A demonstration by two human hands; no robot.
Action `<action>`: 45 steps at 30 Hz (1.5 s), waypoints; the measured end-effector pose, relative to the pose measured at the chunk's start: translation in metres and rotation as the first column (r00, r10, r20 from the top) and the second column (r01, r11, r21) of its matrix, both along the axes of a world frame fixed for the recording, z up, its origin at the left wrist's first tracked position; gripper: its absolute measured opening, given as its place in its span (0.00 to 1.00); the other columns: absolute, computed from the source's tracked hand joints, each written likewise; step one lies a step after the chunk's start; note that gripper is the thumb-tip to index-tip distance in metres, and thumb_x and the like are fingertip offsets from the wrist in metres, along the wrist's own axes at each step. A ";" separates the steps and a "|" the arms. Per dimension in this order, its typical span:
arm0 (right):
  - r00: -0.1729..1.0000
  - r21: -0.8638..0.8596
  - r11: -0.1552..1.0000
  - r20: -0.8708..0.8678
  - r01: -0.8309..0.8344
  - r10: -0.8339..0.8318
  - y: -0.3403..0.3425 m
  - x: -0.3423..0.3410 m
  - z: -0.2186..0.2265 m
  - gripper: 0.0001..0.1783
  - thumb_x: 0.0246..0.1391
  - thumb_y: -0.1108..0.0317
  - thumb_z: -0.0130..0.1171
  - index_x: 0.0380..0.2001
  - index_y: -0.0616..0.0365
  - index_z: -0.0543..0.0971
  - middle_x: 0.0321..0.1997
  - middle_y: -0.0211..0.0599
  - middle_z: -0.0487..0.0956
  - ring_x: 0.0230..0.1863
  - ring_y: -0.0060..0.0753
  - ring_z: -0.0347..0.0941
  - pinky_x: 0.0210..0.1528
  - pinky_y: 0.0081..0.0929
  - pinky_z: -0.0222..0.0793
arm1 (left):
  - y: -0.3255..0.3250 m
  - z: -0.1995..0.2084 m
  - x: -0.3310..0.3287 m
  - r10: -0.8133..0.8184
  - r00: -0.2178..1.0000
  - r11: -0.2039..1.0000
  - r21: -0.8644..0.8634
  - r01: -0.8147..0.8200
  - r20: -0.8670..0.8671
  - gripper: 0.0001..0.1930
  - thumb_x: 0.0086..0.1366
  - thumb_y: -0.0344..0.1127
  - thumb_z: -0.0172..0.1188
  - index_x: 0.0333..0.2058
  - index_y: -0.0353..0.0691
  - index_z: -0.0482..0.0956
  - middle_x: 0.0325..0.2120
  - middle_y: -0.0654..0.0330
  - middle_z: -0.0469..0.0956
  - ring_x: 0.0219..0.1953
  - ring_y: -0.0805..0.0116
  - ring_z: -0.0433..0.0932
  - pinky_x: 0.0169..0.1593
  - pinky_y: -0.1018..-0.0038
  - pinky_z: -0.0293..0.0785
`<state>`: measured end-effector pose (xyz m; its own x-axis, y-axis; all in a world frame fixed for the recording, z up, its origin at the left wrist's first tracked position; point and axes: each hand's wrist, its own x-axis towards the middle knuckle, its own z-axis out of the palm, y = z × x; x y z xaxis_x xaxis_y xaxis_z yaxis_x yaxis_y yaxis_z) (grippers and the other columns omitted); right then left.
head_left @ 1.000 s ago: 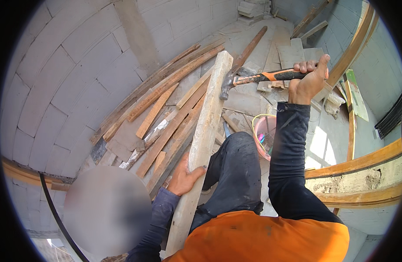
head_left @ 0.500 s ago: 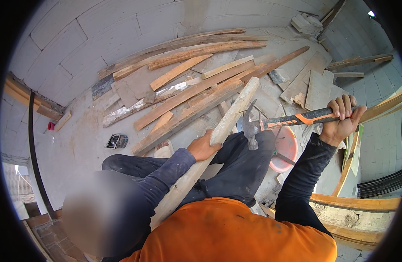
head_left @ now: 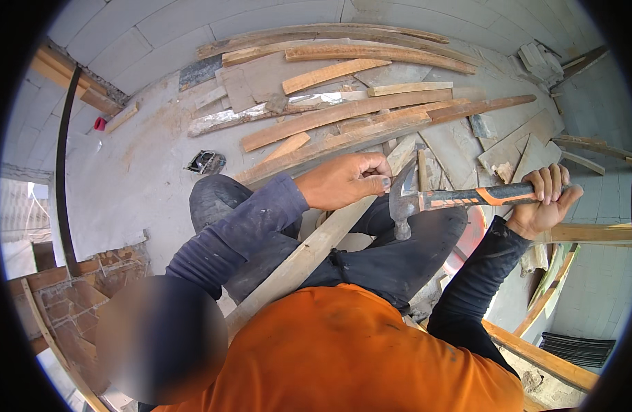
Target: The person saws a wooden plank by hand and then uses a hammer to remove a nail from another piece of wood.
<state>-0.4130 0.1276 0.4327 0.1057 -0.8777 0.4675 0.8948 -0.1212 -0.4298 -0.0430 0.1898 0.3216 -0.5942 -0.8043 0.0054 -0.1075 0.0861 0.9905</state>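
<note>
My right hand (head_left: 546, 199) is wrapped round the end of the black and orange grip of a claw hammer (head_left: 460, 198), which lies level in front of me with its steel head to the left. My left hand (head_left: 349, 181) is closed in a pinch right beside the hammer's claw; whatever is between thumb and fingers is too small or hidden to make out. Below that hand a long pale wooden plank (head_left: 309, 255) slants from near my body, between my legs, out toward the timber on the floor. The hammer head partly overlaps the plank's far end.
Several loose timbers (head_left: 343, 117) lie across the floor ahead, with flat board offcuts (head_left: 536, 151) to their right. A small dark object (head_left: 207, 162) sits left of my knee. A reddish bucket (head_left: 475, 230) shows partly beyond my right leg. Block walls (head_left: 178, 31) stand behind.
My left hand has let go of the plank and come forward to the hammer's claw, its fingers now pinched. The right hand still holds the hammer. My view has turned, shifting the floor timbers rightward.
</note>
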 end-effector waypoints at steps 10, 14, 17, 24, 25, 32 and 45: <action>0.904 0.088 0.932 -0.224 -0.352 0.363 -0.009 0.067 -0.011 0.19 0.74 0.51 0.50 0.41 0.56 0.63 0.23 0.30 0.62 0.19 0.25 0.59 0.23 0.26 0.65 | -0.014 0.023 0.198 0.630 0.662 0.776 -0.338 -0.532 0.406 0.15 0.71 0.43 0.56 0.42 0.37 0.82 0.31 0.57 0.83 0.36 0.65 0.81 0.45 0.66 0.75; 0.910 0.025 0.972 -0.345 -0.236 0.230 -0.001 0.048 -0.001 0.18 0.74 0.53 0.51 0.40 0.55 0.61 0.23 0.27 0.61 0.17 0.20 0.58 0.22 0.21 0.62 | 0.036 -0.092 0.332 0.565 0.321 0.743 -0.300 -0.599 0.760 0.14 0.69 0.42 0.56 0.42 0.40 0.84 0.34 0.51 0.86 0.38 0.57 0.85 0.45 0.63 0.78; 0.895 0.024 0.999 -0.444 -0.044 0.050 0.005 0.029 0.013 0.18 0.73 0.55 0.54 0.37 0.53 0.60 0.22 0.25 0.58 0.16 0.18 0.55 0.22 0.19 0.60 | 0.053 -0.166 0.372 0.353 0.231 0.766 -0.138 -0.628 0.907 0.19 0.70 0.45 0.55 0.50 0.40 0.83 0.42 0.46 0.85 0.46 0.51 0.84 0.52 0.61 0.77; 0.811 -0.002 0.983 -0.565 0.181 -0.150 0.002 -0.033 0.059 0.18 0.75 0.57 0.51 0.32 0.54 0.62 0.23 0.26 0.58 0.21 0.19 0.54 0.29 0.22 0.60 | 0.053 -0.166 0.357 0.520 0.294 0.711 -0.216 -0.669 0.802 0.36 0.71 0.56 0.53 0.68 0.34 0.66 0.57 0.37 0.77 0.60 0.43 0.77 0.63 0.59 0.71; 0.787 0.017 0.974 -0.593 0.224 -0.171 -0.006 -0.045 0.059 0.18 0.75 0.57 0.51 0.31 0.54 0.62 0.23 0.26 0.58 0.22 0.20 0.54 0.30 0.23 0.60 | 0.076 -0.149 0.360 0.573 0.385 0.703 -0.191 -0.685 0.724 0.32 0.73 0.51 0.54 0.67 0.33 0.67 0.54 0.40 0.80 0.57 0.47 0.80 0.61 0.63 0.73; 0.562 0.114 0.615 -0.559 0.780 -0.610 -0.053 -0.130 -0.032 0.17 0.71 0.60 0.57 0.29 0.54 0.65 0.24 0.28 0.60 0.26 0.25 0.58 0.36 0.32 0.64 | 0.234 0.030 0.231 -0.089 0.851 0.347 0.817 -0.461 0.518 0.34 0.67 0.65 0.62 0.50 0.35 0.81 0.43 0.55 0.84 0.47 0.65 0.81 0.53 0.68 0.76; 0.005 -0.249 0.296 -0.758 0.922 -0.653 -0.122 -0.061 -0.135 0.19 0.63 0.57 0.67 0.28 0.58 0.73 0.22 0.33 0.73 0.25 0.32 0.73 0.31 0.32 0.69 | 0.265 0.118 0.100 -0.226 0.664 0.481 0.675 -0.560 0.713 0.27 0.60 0.52 0.74 0.46 0.34 0.81 0.34 0.53 0.85 0.38 0.57 0.85 0.45 0.63 0.80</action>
